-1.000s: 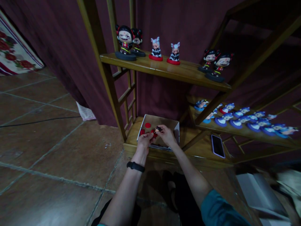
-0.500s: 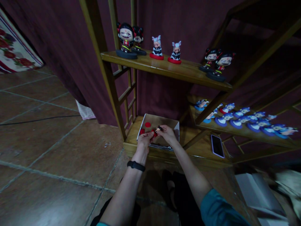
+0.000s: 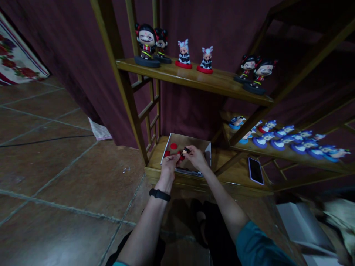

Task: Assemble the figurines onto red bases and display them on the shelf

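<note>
Above a shallow cardboard box (image 3: 188, 139) on the bottom shelf, both my hands meet around a small dark-haired figurine (image 3: 184, 151). My left hand (image 3: 169, 163) pinches its red base (image 3: 181, 157) from the left. The fingers of my right hand (image 3: 196, 157) close on the dark head from the right. Inside the box lie a round red disc (image 3: 173, 146) and another red piece (image 3: 167, 153), at its left side. My hands hide part of the box's floor and the lower part of the figurine.
The upper shelf (image 3: 222, 82) carries black-haired figurines (image 3: 146, 42) and two small white-haired ones (image 3: 183, 53) on red bases. Several blue-and-white figurines (image 3: 284, 136) stand on the right shelf. A phone (image 3: 255, 170) lies at the lower right. A wooden post (image 3: 122, 85) rises at the left.
The figurine has tilted slightly more upright between my fingers, and its face shows a little more. Both hands stay over the box; the view has shifted slightly.
</note>
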Demonstrator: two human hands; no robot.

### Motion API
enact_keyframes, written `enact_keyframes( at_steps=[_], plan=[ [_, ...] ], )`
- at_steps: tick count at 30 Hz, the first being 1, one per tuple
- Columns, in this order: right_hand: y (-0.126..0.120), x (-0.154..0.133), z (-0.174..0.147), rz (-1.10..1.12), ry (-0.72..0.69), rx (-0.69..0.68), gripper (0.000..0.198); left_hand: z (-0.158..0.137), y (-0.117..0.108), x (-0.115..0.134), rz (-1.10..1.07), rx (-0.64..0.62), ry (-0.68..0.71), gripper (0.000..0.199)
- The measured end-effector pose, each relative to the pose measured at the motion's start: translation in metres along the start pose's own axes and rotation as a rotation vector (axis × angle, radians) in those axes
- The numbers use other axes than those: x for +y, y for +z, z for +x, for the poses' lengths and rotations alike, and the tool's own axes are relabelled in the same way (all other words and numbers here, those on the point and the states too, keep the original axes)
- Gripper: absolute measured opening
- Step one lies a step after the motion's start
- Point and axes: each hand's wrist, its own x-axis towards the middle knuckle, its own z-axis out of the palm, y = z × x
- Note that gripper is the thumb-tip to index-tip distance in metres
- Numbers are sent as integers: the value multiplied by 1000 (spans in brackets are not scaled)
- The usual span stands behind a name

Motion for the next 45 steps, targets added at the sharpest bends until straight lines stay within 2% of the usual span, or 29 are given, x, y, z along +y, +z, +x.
enact_keyframes(
  at_steps=[7, 11, 18, 22, 30, 42, 45],
  plan=[
    [2, 1, -1, 362, 126, -28, 36, 0, 1, 1, 18, -16, 50, 26],
    [3, 2, -1, 411, 146, -39, 40, 0, 1, 2, 13, 0, 45, 28],
    [6, 3, 0, 248, 48, -48, 32, -4, 1, 6, 42, 22, 56, 28],
    [8, 0, -3, 131, -3, 8, 31, -5, 2, 6, 16, 41, 58, 26],
    [11, -7, -6, 15, -2, 60, 30, -5, -1, 8, -51, 43, -9, 20],
    [8, -30, -16, -193, 39, 85, 25, -3, 4, -2, -70, 39, 13, 23],
    [10, -30, -18, -189, 17, 79, 24, -4, 4, -4, -86, 22, 21, 20]
  ],
)
